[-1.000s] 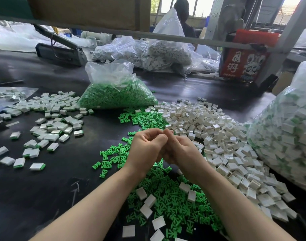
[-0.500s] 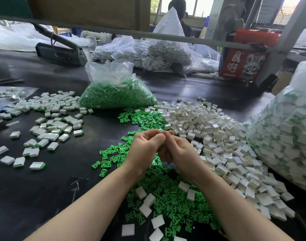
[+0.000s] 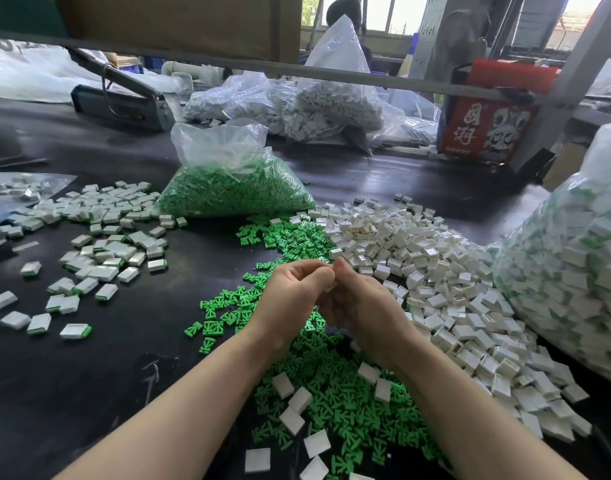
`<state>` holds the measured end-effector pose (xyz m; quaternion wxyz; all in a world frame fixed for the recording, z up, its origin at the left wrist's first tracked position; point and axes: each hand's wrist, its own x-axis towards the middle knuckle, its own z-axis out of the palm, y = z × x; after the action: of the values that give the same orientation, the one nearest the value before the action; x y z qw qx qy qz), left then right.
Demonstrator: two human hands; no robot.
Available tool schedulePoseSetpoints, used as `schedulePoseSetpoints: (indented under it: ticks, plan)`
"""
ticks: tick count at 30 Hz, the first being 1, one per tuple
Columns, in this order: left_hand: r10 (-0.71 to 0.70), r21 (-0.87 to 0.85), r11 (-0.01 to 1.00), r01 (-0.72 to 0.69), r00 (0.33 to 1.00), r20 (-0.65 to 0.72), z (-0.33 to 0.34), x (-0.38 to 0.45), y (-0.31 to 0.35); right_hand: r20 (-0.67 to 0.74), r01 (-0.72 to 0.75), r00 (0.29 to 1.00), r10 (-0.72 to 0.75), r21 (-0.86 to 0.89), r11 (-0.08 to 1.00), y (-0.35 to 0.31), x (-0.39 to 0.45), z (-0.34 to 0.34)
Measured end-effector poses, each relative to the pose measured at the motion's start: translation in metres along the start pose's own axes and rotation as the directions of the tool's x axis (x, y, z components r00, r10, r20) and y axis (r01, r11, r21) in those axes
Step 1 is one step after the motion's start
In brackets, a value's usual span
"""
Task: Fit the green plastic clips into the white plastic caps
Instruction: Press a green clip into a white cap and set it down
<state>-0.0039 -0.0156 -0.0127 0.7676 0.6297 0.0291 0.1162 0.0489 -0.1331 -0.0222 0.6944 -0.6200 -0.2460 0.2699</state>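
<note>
My dark desk (image 3: 131, 375) is crowded. Landmark: the clear bag of green clips (image 3: 234, 188), lying mid-desk. Just in front of it, loose green clips (image 3: 332, 393) spill toward me. To its right, a heap of white caps (image 3: 435, 278); beyond that heap, a big bag of finished pieces (image 3: 574, 278). To its left, scattered fitted caps (image 3: 103, 251). Behind it, bags of white parts (image 3: 325, 109).

This is a small factory assembly bench, a hand-work shop floor. A long dark worktable (image 3: 72, 375) is strewn with loose green plastic clips (image 3: 332, 403) and a heap of white plastic caps (image 3: 435, 271), with bulk clear bags of parts (image 3: 234, 181) standing about. A metal shelf frame (image 3: 297, 69) crosses overhead, another worker (image 3: 342, 12) sits beyond it, and barred windows (image 3: 383, 12) let in daylight.
</note>
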Motion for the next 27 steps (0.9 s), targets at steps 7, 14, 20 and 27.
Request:
schedulePoseSetpoints:
  ticks: [7, 14, 20, 27]
  plan:
    - [-0.012, 0.022, 1.0, 0.012, 1.0, 0.015, -0.007, 0.002, 0.001, 0.107, -0.092, 0.991, 0.079, 0.119, 0.989, -0.005, 0.001, -0.007]
    - [0.009, 0.061, 0.998, -0.009, 1.0, 0.007, -0.006, 0.001, 0.003, 0.128, -0.095, 0.988, 0.082, 0.105, 0.99, -0.005, 0.002, -0.009]
    - [0.005, 0.01, 1.0, -0.005, 1.0, -0.001, 0.0, -0.001, 0.006, 0.082, -0.03, 0.996, 0.033, -0.035, 0.999, -0.003, 0.001, -0.004]
    - [-0.037, -0.069, 0.997, 0.033, 0.998, -0.057, 0.007, -0.002, 0.005, 0.013, 0.054, 0.998, -0.053, -0.074, 0.996, 0.002, -0.001, 0.003]
